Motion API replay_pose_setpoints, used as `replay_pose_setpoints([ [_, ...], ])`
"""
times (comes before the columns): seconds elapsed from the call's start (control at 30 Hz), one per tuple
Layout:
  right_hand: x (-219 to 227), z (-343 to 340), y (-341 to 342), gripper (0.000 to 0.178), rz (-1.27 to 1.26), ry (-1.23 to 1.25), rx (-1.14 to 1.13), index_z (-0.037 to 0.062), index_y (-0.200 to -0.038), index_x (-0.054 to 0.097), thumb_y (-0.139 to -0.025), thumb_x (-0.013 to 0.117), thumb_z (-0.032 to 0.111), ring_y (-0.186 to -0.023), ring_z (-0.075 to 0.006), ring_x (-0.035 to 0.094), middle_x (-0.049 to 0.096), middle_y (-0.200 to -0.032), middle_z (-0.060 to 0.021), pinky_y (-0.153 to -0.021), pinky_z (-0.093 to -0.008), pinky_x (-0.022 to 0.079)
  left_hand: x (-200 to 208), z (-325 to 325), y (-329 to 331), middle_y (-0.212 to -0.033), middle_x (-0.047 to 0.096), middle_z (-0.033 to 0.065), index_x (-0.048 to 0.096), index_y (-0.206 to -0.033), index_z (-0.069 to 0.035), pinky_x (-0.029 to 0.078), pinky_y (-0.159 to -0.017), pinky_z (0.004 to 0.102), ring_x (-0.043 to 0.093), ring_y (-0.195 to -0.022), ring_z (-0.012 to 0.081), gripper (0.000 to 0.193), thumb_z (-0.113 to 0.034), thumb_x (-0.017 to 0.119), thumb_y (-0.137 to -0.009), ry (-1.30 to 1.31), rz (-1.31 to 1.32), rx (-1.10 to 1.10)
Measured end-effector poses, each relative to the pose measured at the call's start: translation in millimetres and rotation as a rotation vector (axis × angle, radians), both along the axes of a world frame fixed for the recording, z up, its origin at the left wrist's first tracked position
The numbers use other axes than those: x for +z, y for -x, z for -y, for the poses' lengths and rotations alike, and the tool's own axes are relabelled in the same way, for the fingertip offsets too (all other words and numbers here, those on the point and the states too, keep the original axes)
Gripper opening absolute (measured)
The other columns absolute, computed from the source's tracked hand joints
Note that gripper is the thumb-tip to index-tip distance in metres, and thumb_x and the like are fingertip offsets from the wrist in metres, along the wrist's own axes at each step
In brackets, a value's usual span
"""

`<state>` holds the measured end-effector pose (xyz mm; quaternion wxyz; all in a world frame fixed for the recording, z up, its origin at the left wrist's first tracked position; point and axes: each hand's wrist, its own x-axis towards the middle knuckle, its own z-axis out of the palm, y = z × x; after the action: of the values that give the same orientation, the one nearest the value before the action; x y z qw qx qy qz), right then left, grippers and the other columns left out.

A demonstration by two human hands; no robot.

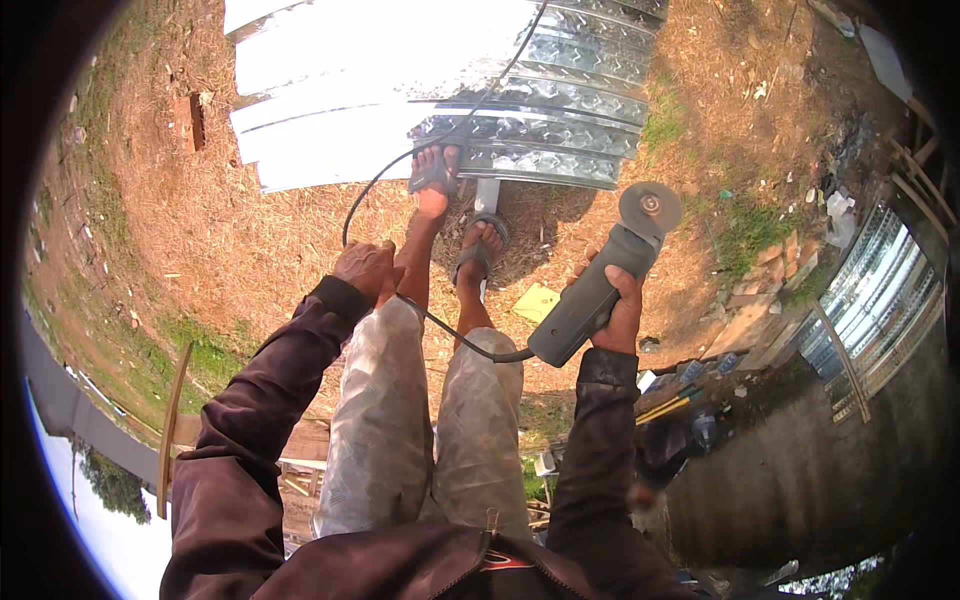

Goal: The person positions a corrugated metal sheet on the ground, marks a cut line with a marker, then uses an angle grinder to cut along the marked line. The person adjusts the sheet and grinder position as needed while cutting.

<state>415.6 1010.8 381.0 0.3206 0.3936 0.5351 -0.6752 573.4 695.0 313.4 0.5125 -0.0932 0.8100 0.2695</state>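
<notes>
My right hand (624,312) is wrapped round the dark grey body of an angle grinder (588,300), held out to the right of my legs. Its round cutting disc (651,208) points away from me, and I cannot tell whether it spins. A black power cord (455,335) leaves the grinder's rear end and runs to my left hand (365,270), which is closed on it by my left shin. From there the cord loops forward over a stack of shiny corrugated metal sheets (560,110). My left sandalled foot (432,178) rests at the stack's near edge.
Dry straw and soil cover the ground (200,235). A reddish brick (190,122) lies at the far left, and a yellow piece (536,302) lies near my right foot. More metal sheets (880,300) and a grey wall (800,490) stand at the right, with scattered boards and litter.
</notes>
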Motion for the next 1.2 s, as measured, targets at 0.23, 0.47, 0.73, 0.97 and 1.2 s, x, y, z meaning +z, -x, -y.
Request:
replay_pose_setpoints([
  [0.23,-41.4,-5.6,18.2,0.054,0.002,-0.030,0.007,0.0085,-0.124,0.038,-0.077,0.065,0.009,-0.068,-0.0280,0.065,0.058,-0.092,-0.0134,-0.057,-0.0430,0.059,-56.4,85.8,-13.1,-0.087,0.068,0.0197,0.060,-0.093,0.000,0.039,-0.099,0.0472,0.063,-0.091,0.0377,0.027,-0.027,0.060,-0.090,0.242,-0.362,0.167],
  [0.47,-114.7,-20.9,23.6,0.061,-0.071,-0.103,0.178,0.0085,-0.128,0.033,-0.077,0.067,0.007,-0.068,-0.0282,0.066,0.054,-0.102,-0.0142,-0.059,-0.0402,0.060,-167.7,-12.6,35.0,-0.087,0.067,0.0218,0.059,-0.096,0.000,0.041,-0.099,0.0464,0.064,-0.089,0.0377,0.027,-0.025,0.059,-0.087,0.210,-0.330,0.238],
  [0.73,-154.8,-31.9,21.1,0.071,-0.057,-0.343,0.435,0.0064,-0.130,0.035,-0.070,0.073,0.004,-0.093,-0.0253,0.062,0.054,-0.112,-0.0128,-0.076,-0.0366,0.055,-98.5,-230.3,62.8,-0.127,0.056,0.0171,0.045,-0.134,0.002,0.046,-0.094,0.0386,0.057,-0.112,0.0288,0.086,-0.051,0.077,-0.075,-1.053,0.494,1.317],
  [0.97,-184.6,-52.2,-0.7,0.070,-0.046,-0.361,0.605,0.0019,-0.128,0.038,-0.069,0.076,0.009,-0.095,-0.0214,0.059,0.056,-0.110,-0.0114,-0.081,-0.0340,0.052,-101.2,-300.1,41.5,-0.103,0.059,0.0098,0.048,-0.123,-0.001,0.052,-0.071,0.0322,0.063,-0.087,0.0193,0.064,-0.033,0.078,-0.077,-1.099,0.333,1.561],
  [1.2,-207.1,-58.8,-19.9,0.080,0.030,-0.494,0.813,-0.0014,-0.130,0.035,-0.065,0.078,0.014,-0.096,-0.0253,0.061,0.056,-0.111,-0.0167,-0.081,-0.0338,0.052,-110.2,-321.6,15.4,-0.091,0.062,0.0078,0.053,-0.114,-0.001,0.053,-0.062,0.0326,0.064,-0.073,0.0182,0.047,-0.014,0.075,-0.074,-1.057,0.451,1.810],
])
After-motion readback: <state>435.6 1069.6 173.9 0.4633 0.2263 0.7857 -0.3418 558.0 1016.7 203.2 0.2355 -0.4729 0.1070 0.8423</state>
